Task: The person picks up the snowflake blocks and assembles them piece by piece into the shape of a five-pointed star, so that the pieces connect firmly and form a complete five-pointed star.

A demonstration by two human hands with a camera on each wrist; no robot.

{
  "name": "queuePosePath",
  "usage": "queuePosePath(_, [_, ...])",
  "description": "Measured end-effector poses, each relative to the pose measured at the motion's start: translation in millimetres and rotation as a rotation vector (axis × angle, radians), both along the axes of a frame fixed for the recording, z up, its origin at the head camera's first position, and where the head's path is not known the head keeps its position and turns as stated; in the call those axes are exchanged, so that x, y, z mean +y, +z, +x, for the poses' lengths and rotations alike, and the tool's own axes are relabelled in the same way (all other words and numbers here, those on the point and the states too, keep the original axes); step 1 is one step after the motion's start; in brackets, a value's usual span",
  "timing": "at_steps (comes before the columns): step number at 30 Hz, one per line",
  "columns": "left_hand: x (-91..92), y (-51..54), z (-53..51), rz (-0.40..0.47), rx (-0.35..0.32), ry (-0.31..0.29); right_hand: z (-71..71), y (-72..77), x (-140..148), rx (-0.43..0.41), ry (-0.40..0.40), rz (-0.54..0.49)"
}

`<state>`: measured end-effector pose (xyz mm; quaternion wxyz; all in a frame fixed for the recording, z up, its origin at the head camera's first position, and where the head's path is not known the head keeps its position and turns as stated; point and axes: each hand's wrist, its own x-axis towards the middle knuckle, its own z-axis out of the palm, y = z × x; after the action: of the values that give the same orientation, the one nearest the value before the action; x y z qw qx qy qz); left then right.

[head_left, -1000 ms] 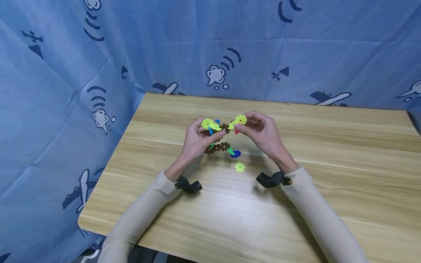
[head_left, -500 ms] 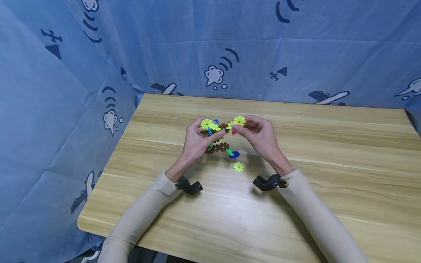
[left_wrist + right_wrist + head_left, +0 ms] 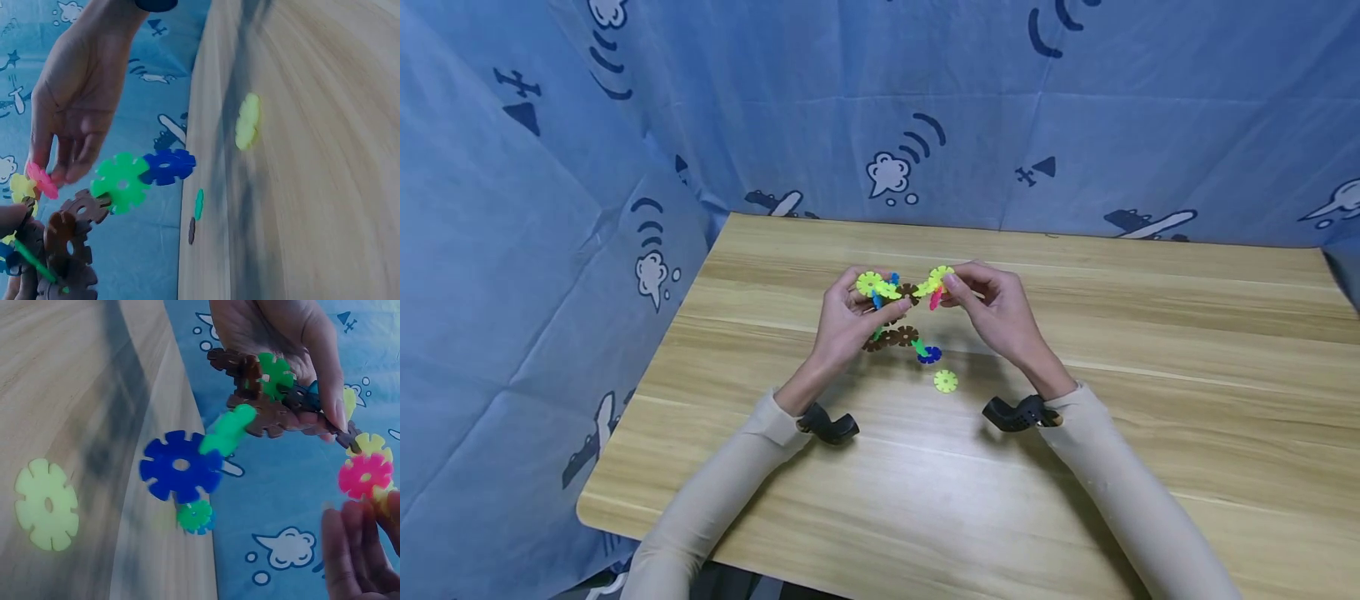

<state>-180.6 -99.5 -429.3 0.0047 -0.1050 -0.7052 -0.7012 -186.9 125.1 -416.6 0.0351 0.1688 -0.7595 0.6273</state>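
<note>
My left hand (image 3: 850, 321) holds a joined figure of slotted plastic snowflake discs, its thumb on a brown disc (image 3: 908, 293) near the top. A yellow disc (image 3: 870, 283) shows at the figure's left end. Below the hand hang more brown discs, a green disc (image 3: 228, 431) and a dark blue disc (image 3: 181, 465). At the figure's right end my right hand (image 3: 1000, 317) pinches a yellow disc (image 3: 940, 277) between thumb and fingers. Beside it juts a pink disc (image 3: 365, 476). The right fingertips are partly hidden by the pieces.
A loose yellow-green disc (image 3: 946, 381) lies flat on the wooden table (image 3: 1150, 375), nearer me than the figure. In the right wrist view, small green and blue discs (image 3: 195, 515) show beyond the dark blue one. A blue printed curtain (image 3: 775, 125) hangs behind the table and at its left.
The right-end yellow disc has tilted and shifted slightly left, and more of the pink disc shows beneath it. My right thumb has changed its place on the piece. The left hand stays nearly still.
</note>
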Motion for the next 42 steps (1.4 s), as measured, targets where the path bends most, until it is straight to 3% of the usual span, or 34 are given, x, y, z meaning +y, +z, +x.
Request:
queuePosePath(6, [-3.5,-0.3,0.2,-0.170,0.046,-0.029,-1.2,-1.5,2,0.014,-0.016,-0.063])
queuePosePath(15, [-6.8,-2.4,-0.1,-0.374,0.177,-0.089,1.3,0.0,1,0.055,-0.001,-0.007])
queuePosePath(26, [-9.3,0.5,0.4,-0.431,0.254,-0.133,11.2,-9.4,-4,0.072,-0.003,0.059])
queuePosePath(38, [-7.3,3.6,1.9,-0.462,0.222,-0.140,13.3,-10.5,-3,0.072,0.017,0.062])
queuePosePath(42, [-8.8,4.7,1.9,-0.451,0.200,-0.128,8.4,-6.7,4,0.079,-0.013,0.061])
